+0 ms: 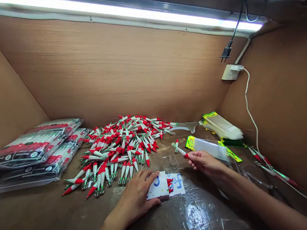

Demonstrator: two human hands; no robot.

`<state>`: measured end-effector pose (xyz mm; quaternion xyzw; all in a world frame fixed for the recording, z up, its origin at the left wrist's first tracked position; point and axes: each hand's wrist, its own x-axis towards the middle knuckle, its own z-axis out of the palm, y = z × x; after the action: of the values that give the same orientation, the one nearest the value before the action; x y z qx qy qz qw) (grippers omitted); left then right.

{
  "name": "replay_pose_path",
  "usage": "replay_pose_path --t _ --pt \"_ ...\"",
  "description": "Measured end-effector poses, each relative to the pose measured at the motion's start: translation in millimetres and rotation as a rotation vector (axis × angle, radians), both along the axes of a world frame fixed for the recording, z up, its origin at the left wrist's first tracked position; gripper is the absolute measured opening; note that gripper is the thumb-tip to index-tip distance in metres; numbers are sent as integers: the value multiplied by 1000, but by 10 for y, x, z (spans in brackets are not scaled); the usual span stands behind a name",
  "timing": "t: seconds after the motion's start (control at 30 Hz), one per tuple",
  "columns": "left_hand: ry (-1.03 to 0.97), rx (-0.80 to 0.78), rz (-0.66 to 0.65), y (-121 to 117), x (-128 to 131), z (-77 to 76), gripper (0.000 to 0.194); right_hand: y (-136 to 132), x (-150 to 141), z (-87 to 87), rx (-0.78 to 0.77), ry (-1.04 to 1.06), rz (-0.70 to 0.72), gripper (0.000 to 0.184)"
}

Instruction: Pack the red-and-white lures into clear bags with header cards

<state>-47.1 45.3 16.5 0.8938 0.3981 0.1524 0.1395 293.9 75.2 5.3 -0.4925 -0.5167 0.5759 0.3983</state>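
Observation:
My left hand [141,190] lies over a small white box [161,186] with blue lettering, its thumb along the near side and its fingers over the top. Several red lure tips [170,185] show at the box's right end, above a white flap with blue writing. In my right hand [205,162], thumb and fingers pinch the red end of a red-and-white squid jig [182,151], its hook end pointing away to the left. Another small red-and-white piece [176,144] shows at that hook end; I cannot tell whether it is joined.
A big heap of squid jigs [125,140] spreads behind my left hand. Filled plastic packs [28,152] are stacked left. At right lie clear sleeves with yellow-green headers [223,126], several jigs [277,175] and a white cable [248,105]. A black plug [226,51] hangs above.

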Motion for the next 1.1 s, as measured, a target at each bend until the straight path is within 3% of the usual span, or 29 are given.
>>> replay_pose_path --t 0.2,0.37,0.57,0.7,0.9,1.03,1.1 --pt "-12 0 -36 4 -17 23 73 -266 -1 -42 287 -526 86 27" --pt "19 13 -31 8 -11 7 75 -303 -287 -80 378 -617 100 25" --pt "40 25 -29 21 5 -30 76 -152 -706 -155 710 -771 198 15" --pt "23 20 -21 11 8 -25 73 -70 -812 -240 821 -782 298 12" --pt "18 1 -33 14 -4 4 74 157 -560 -157 885 -740 503 20" --pt "21 -12 -27 10 -5 31 74 668 -200 11 845 -1056 261 31" --pt "20 -15 -29 5 -4 38 73 923 -51 65 822 -1130 231 35"
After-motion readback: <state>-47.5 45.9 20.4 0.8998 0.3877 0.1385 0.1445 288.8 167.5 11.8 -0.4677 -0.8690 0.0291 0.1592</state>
